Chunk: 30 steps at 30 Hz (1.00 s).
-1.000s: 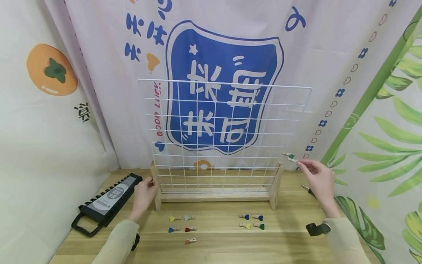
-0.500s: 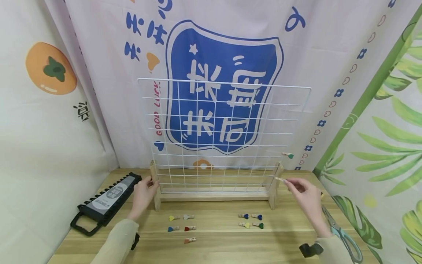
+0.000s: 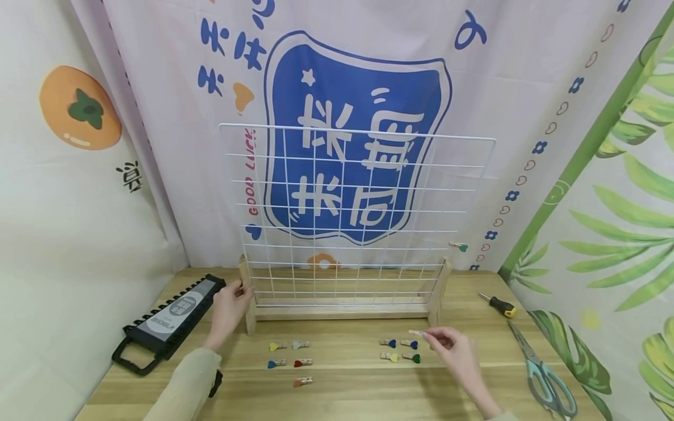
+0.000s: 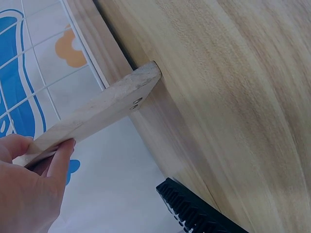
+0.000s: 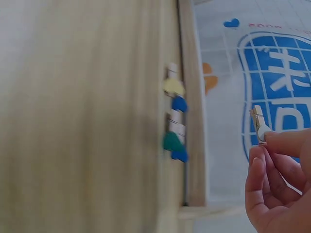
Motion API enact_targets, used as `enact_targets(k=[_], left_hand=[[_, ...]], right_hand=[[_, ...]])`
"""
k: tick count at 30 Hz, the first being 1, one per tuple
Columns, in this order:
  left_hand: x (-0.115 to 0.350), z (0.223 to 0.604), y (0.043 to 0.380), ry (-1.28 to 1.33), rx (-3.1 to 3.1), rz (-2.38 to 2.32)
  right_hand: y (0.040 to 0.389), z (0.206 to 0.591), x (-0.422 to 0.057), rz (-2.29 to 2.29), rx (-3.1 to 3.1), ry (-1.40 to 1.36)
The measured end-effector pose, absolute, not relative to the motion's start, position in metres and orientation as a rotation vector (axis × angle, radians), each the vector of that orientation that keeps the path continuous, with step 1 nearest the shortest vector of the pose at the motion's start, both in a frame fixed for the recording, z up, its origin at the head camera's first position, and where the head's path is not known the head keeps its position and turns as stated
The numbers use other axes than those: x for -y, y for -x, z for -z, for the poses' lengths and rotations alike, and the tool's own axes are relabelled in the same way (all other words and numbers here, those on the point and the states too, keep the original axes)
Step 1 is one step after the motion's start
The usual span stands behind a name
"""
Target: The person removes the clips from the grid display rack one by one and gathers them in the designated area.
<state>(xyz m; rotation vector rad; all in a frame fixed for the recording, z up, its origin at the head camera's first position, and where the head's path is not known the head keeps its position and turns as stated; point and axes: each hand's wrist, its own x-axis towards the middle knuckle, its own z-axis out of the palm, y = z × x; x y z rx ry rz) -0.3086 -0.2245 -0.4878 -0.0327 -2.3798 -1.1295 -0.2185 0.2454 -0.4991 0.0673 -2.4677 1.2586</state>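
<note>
My left hand [image 3: 230,305] grips the left wooden leg [image 4: 104,104] of a stand that holds an upright white wire grid [image 3: 343,207]. In the right wrist view, my right hand [image 5: 282,179] pinches a small wooden clothespin [image 5: 257,116] with a whitish heart by its heart end. That hand hovers just right of a group of heart clothespins on the table, two dark blue, a pale yellow [image 3: 389,357] and a green one [image 3: 412,358]. Another green-heart clothespin [image 3: 459,247] is clipped at the grid's right edge.
Several more heart clothespins lie front left, among them a red one [image 3: 303,363] and an orange one [image 3: 303,382]. A black toothed rack [image 3: 171,321] lies at the left. Scissors [image 3: 542,371] and a screwdriver [image 3: 499,305] lie at the right. Printed curtains [image 3: 337,76] stand behind.
My right hand has moved down and to the left from the grid's right edge, still pinching the clothespin. The scissors and screwdriver have come into full view. My left hand has stayed put.
</note>
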Motion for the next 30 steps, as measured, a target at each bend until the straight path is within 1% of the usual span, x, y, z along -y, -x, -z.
enact_targets(k=[7,12,30], left_hand=[[0.224,0.487,0.310,0.033,2.379,1.119],[0.224,0.487,0.309,0.032,2.374,1.123],[0.225,0.489,0.310,0.038,2.371,1.107]], right_hand=[[0.208,0.525,-0.234,-1.243,2.537,-0.086],[0.203,0.534,-0.228,-1.234,2.627,-0.195],[0.206,0.541,-0.215,-1.180,2.782,-0.461]])
